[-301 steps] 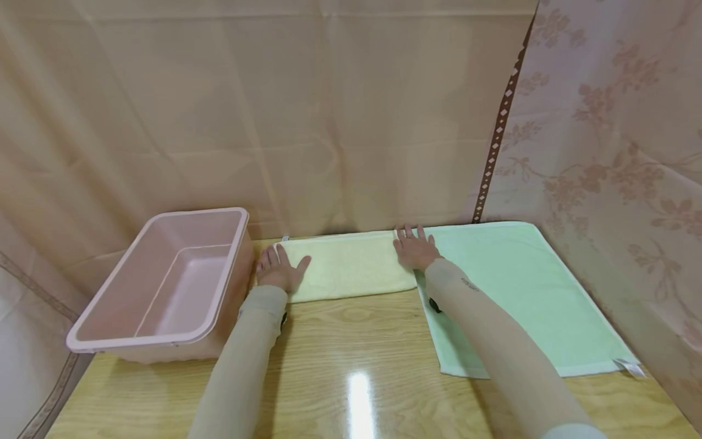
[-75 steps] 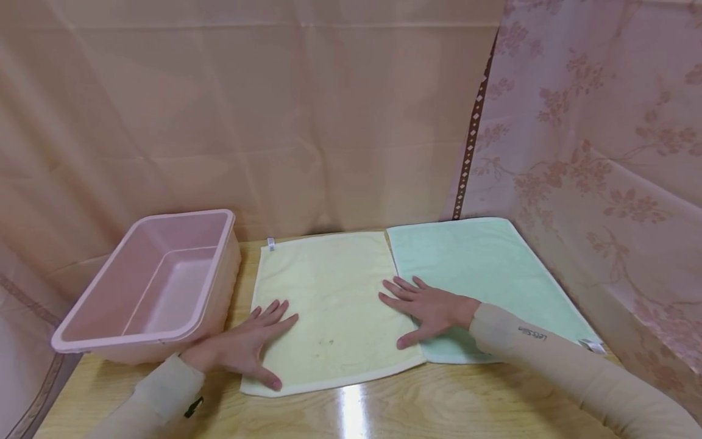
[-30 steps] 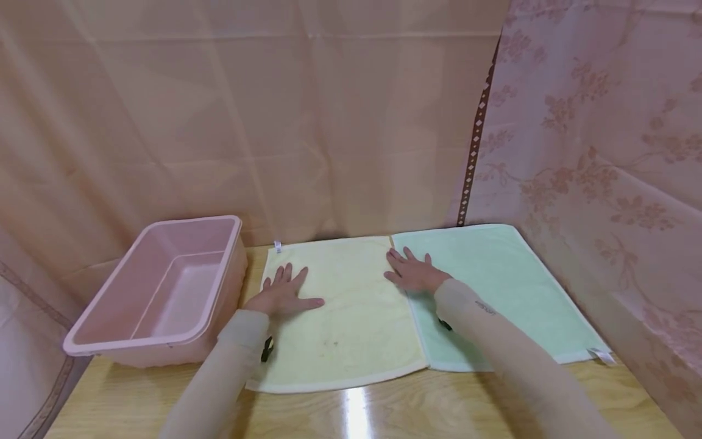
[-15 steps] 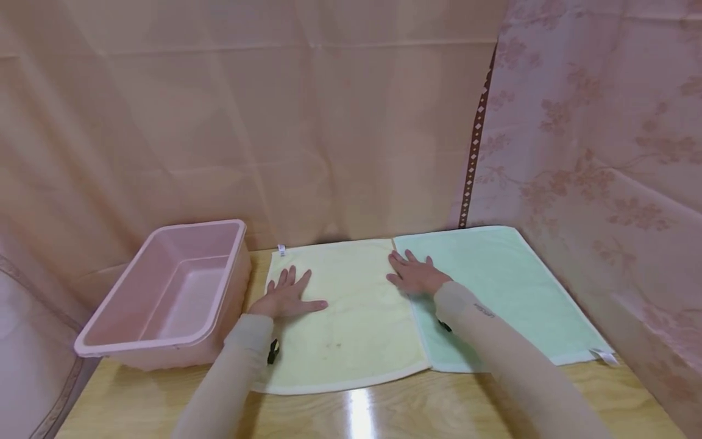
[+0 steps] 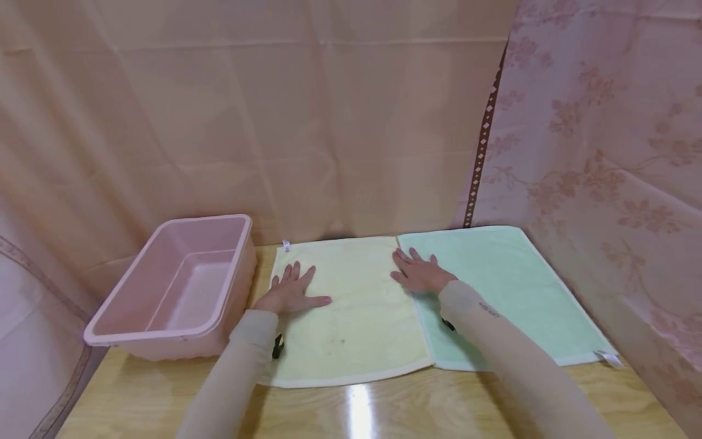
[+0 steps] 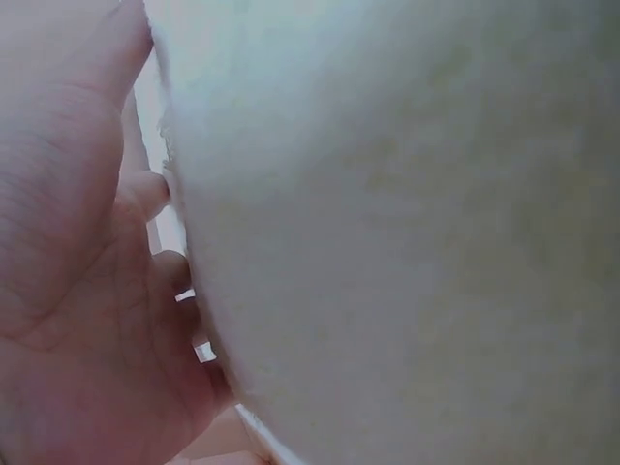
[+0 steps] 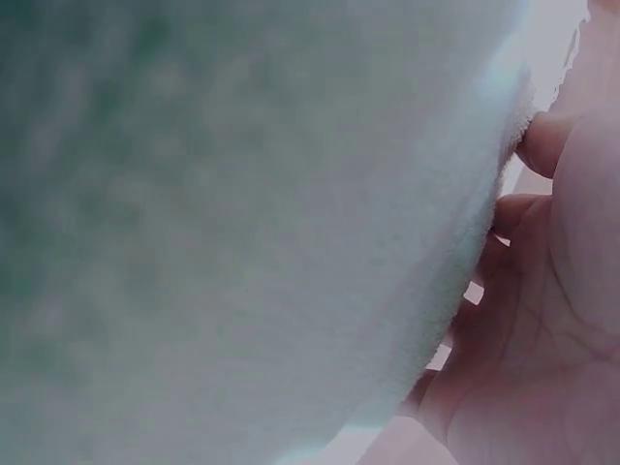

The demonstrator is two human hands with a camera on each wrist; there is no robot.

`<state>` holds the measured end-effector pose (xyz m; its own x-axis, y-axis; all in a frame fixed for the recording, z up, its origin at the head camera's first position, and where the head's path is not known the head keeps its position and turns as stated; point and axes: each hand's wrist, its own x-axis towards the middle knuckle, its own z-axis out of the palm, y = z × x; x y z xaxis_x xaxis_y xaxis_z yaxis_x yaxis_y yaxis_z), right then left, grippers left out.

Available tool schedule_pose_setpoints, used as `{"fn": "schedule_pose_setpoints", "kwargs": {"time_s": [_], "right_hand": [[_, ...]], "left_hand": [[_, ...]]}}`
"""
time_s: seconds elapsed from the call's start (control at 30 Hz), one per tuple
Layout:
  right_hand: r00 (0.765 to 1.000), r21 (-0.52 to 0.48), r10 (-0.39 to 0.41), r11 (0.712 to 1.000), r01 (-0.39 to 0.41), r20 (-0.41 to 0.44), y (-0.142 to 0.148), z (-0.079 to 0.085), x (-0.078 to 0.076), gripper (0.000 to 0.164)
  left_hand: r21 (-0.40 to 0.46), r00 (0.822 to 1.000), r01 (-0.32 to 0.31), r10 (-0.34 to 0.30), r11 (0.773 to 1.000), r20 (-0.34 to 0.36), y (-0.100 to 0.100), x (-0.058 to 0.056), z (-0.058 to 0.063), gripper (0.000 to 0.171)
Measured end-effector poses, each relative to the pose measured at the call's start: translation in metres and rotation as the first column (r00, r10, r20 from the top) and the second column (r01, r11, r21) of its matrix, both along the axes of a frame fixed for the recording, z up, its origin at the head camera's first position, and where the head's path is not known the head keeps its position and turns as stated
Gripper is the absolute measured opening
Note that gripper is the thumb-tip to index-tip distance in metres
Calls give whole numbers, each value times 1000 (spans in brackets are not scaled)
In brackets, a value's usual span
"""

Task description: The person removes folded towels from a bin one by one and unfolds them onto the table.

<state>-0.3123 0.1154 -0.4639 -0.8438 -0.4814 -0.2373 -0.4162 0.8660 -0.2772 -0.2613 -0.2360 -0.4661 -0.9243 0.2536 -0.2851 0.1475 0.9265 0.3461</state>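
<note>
A pale yellow towel (image 5: 356, 305) lies spread flat on the table in the head view, with a small white tag at its far left corner and a few dark specks near its front. My left hand (image 5: 287, 296) rests on its left part, fingers straight and spread. Along its right side it meets a pale green towel (image 5: 510, 292), also flat. My right hand (image 5: 419, 273) rests across the seam between the two towels, fingers extended. In the wrist views, the left palm (image 6: 87, 262) and right palm (image 7: 552, 320) face the cloth and the fingertips touch it.
A pink plastic basin (image 5: 236, 292) stands left of the yellow towel, close to my left forearm. The wooden table (image 5: 307, 414) shows along the front. A beige curtain (image 5: 329, 134) hangs behind, and a flowered curtain (image 5: 603, 183) borders the right side.
The yellow towel was a narrow folded strip ten seconds ago and now lies unfolded. Since 2.5 seconds ago both hands have slid away from me over the cloth; in the last half second they hold still.
</note>
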Motion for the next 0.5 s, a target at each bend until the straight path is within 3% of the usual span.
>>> {"fn": "schedule_pose_setpoints", "kwargs": {"time_s": [0.23, 0.33, 0.4, 0.5], "right_hand": [[1000, -50, 2, 999, -2, 4, -4, 3, -4, 70], [1000, -82, 2, 997, -4, -24, -2, 3, -6, 71], [997, -78, 3, 997, -9, -82, 4, 5, -7, 70], [978, -28, -16, 1000, 10, -209, 17, 11, -5, 67]], "left_hand": [[41, 999, 0, 1, 999, -36, -5, 1, 7, 102], [58, 993, 6, 1, 998, -117, -8, 3, 10, 90], [39, 975, 15, -6, 999, -224, -12, 4, 12, 79], [1, 920, 18, -16, 1000, -391, -17, 7, 17, 68]]}}
